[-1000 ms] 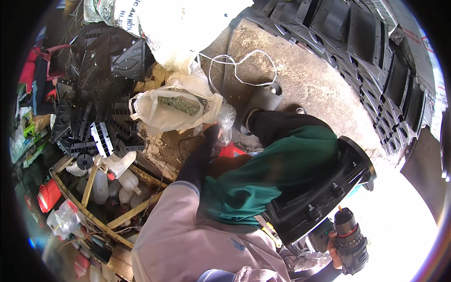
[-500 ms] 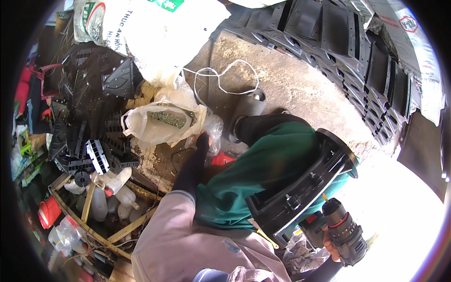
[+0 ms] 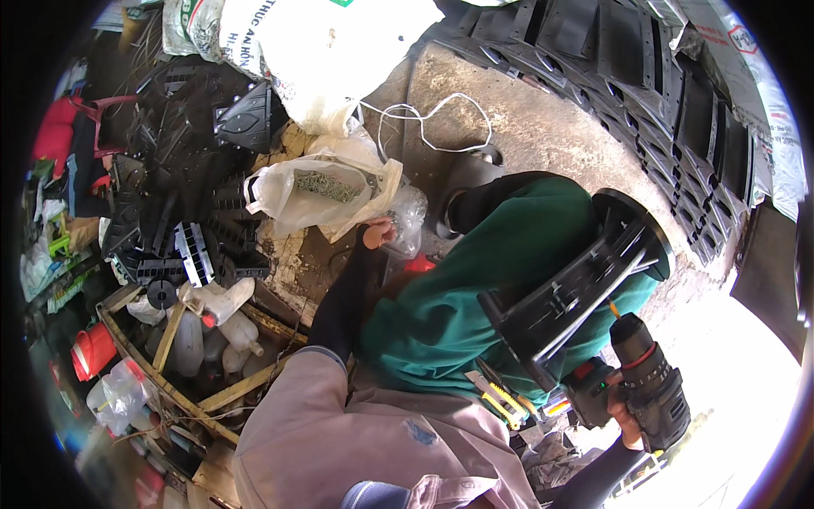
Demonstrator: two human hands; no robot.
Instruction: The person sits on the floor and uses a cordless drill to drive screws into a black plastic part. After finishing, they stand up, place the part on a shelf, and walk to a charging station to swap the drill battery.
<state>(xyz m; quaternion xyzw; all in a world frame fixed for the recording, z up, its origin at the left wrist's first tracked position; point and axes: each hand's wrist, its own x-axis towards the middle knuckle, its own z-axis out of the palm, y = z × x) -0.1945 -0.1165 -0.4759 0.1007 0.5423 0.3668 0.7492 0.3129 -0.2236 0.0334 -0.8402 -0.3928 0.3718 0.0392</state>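
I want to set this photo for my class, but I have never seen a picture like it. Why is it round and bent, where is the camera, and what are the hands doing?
The camera sits on the person's head and looks down through a very wide lens, so straight edges curve near the rim. No machine is here, only two bare hands. The left hand reaches out to a clear plastic bag beside a larger bag of small greenish pieces; whether it grips anything is unclear. The right hand holds a black cordless drill, its tip at a black plastic part lying across the person's green-clothed lap. More black plastic parts are piled on the ground to the left.
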